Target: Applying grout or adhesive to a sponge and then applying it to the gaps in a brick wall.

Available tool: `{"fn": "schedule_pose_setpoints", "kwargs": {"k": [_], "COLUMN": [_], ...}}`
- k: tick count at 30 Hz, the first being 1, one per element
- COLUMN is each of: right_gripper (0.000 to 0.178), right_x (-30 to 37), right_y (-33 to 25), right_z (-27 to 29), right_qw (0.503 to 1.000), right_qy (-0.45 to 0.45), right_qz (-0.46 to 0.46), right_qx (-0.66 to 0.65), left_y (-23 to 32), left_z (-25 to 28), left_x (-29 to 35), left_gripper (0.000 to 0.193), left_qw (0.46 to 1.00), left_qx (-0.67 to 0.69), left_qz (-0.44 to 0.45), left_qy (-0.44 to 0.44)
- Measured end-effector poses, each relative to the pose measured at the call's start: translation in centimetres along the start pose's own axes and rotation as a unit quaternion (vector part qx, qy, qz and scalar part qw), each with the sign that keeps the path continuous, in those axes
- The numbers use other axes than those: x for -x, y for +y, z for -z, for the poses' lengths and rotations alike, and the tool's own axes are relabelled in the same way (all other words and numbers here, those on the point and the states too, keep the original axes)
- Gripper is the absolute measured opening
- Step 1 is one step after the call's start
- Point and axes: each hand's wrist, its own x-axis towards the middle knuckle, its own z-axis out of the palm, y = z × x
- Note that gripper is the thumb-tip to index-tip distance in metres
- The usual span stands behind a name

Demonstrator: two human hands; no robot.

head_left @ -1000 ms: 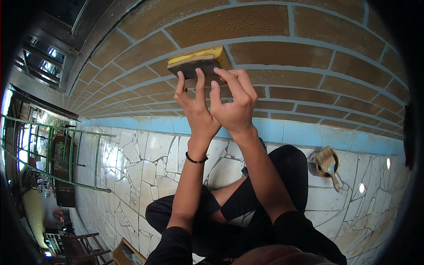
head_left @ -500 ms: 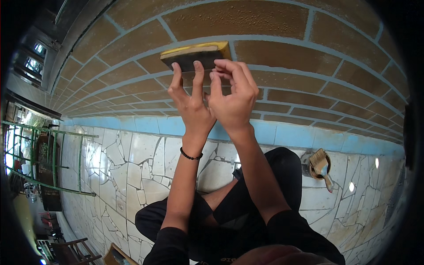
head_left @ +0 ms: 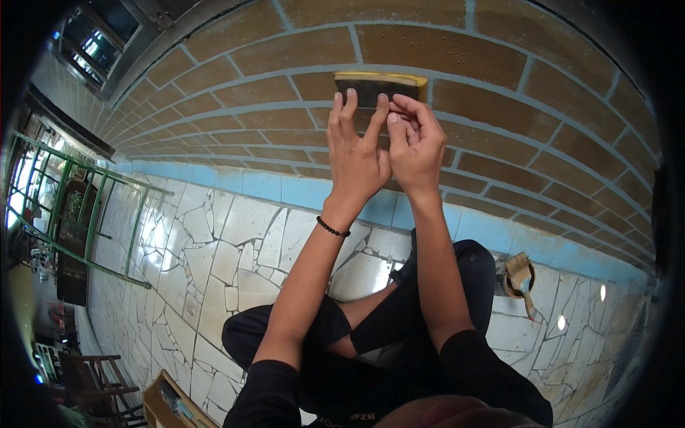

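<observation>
A flat rectangular block with a dark face, a pale top strip and yellow edges stands against the brick-patterned wall. My left hand rests its outstretched fingertips on the block's dark face, fingers apart. A dark beaded bracelet circles that wrist. Beside it, my right hand has its thumb and fingers drawn together in a pinch near the block's lower right corner. Whatever lies in that pinch, if anything, is too small to make out. The two hands touch or nearly touch at the thumbs.
A paintbrush lies across a round pot on the stone-patterned floor, right of my knee. Pale blue tiles line the wall's foot. A green metal frame stands at left, with a wooden chair at lower left.
The view has turned, so block and hands appear further right. The block keeps its place on the wall. More of my left fingers are now stretched out against it; my right hand stays pinched.
</observation>
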Motion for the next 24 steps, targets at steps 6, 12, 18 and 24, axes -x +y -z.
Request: {"fn": "schedule_pose_setpoints", "kwargs": {"k": [6,12,18,24], "right_gripper": [0.037,0.051,0.057,0.044], "right_x": [-0.3,-0.3,-0.2,1.2], "right_y": [-1.0,-2.6,-1.5,-0.9], "right_z": [-0.4,1.0,0.8,-0.2], "right_qw": [0.999,0.987,0.978,0.997], "right_qy": [-0.022,-0.078,-0.091,-0.057], "right_qz": [-0.034,-0.127,-0.111,-0.029], "right_qx": [-0.007,-0.055,-0.151,-0.043], "left_y": [-0.3,0.4,0.3,0.4], "left_z": [0.3,3.9,3.0,4.4], "left_x": [-0.2,-1.0,-0.8,-2.9], "left_gripper": [0.071,0.090,0.094,0.067], "left_qw": [1.000,0.993,0.997,0.999], "left_qx": [0.003,0.063,0.008,0.003], "left_qz": [-0.010,-0.008,-0.014,-0.018], "left_qy": [-0.009,-0.097,-0.072,-0.039]}}
